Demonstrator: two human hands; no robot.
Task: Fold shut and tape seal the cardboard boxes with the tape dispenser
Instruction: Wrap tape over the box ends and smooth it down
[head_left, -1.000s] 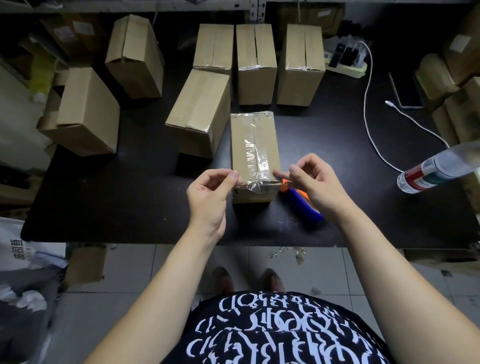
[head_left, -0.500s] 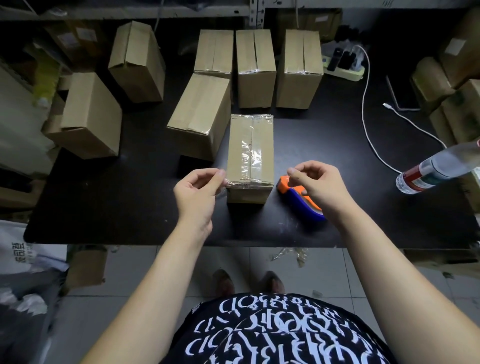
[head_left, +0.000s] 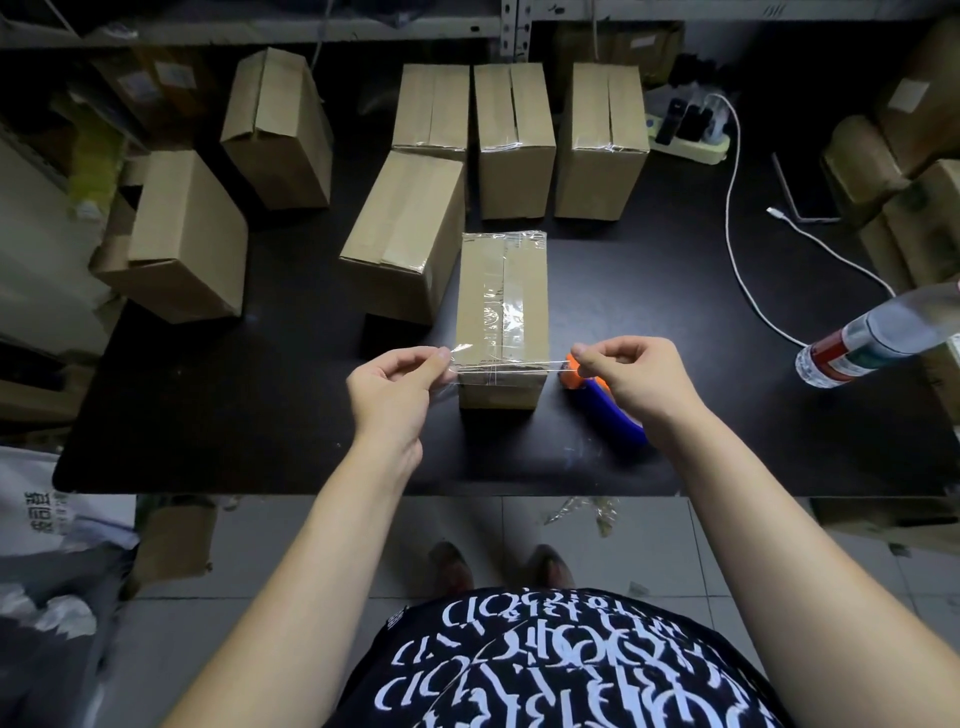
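The brown cardboard box (head_left: 501, 312) being sealed stands at the middle of the black tabletop (head_left: 249, 415), close to its near edge, flaps folded shut and clear tape running along its top seam from the far end to the near end. A strip of clear tape (head_left: 501, 370) is stretched level across the box's near top edge, from left to right, and appears to lie on the cardboard there. The left hand (head_left: 395, 387) pinches the strip's left end between thumb and forefinger just left of the box, its other fingers curled; the right hand (head_left: 631, 382) pinches the right end in the same way just right of the box. Under the right hand lies the orange and blue tape dispenser (head_left: 613, 421), on the tabletop beside the box's near right corner. Just to the far left of the box sits a tilted taped cardboard box (head_left: 405, 234), and beyond both stands a row of three taped cardboard boxes (head_left: 514, 135). Two more brown cartons (head_left: 182, 234) stand at the left end of the tabletop. On the right, a white cable (head_left: 737, 234) trails from a pale power strip (head_left: 691, 140) at the far edge, and a clear plastic bottle with a red label (head_left: 872, 343) lies tilted at the right edge. On the tiled floor (head_left: 311, 530) below the near edge lie crumpled scraps of tape (head_left: 582, 512).
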